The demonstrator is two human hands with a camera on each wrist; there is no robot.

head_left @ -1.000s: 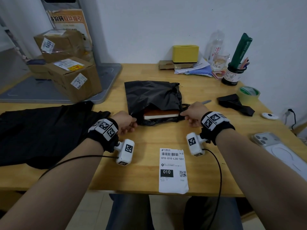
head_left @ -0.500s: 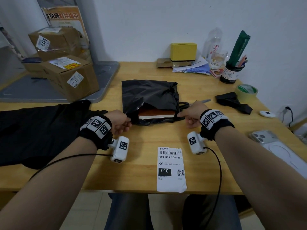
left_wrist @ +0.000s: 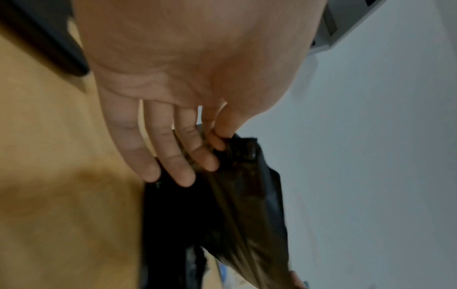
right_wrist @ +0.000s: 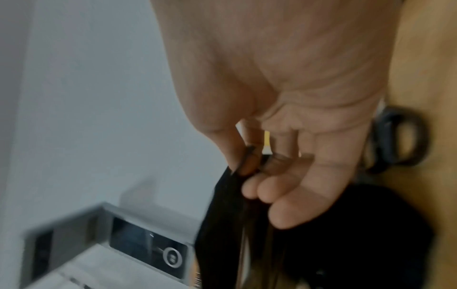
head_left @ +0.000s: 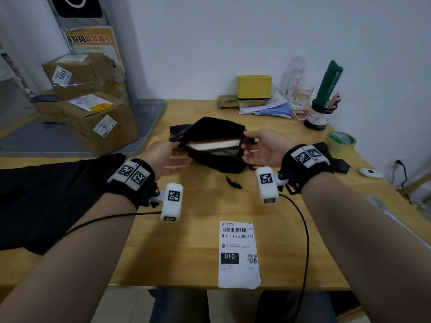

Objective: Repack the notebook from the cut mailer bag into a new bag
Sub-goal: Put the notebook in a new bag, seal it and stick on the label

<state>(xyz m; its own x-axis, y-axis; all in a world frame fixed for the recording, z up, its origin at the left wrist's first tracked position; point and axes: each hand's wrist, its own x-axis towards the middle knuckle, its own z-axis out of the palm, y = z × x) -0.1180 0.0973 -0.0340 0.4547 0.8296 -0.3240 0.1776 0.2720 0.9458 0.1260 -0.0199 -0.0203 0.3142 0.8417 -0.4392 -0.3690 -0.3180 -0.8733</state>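
**Notebook still inside the cut bag, mouth held open**

Notebook point(head_left: 213, 143) sits in the cut mailer bag point(head_left: 217, 129), its pale page edge and brown cover showing through the opened end that faces the person. The bag is lifted just above the wooden table point(head_left: 291, 217), held at both corners of its mouth. The left hand point(head_left: 161, 155) pinches the left corner between thumb and forefinger, its other fingers loosely extended. The right hand point(head_left: 263, 148) pinches the right corner the same way, fingers curled under the plastic.

By my judgement the task is in its early part: the cut is made and the mouth spread, but the notebook has not come out. A flat black bag point(head_left: 46, 197), probably the new one, lies left of the cut bag, untouched. A shipping label point(head_left: 239, 254) lies nearer the person than the cut bag. Pulling out, inserting and sealing remain.
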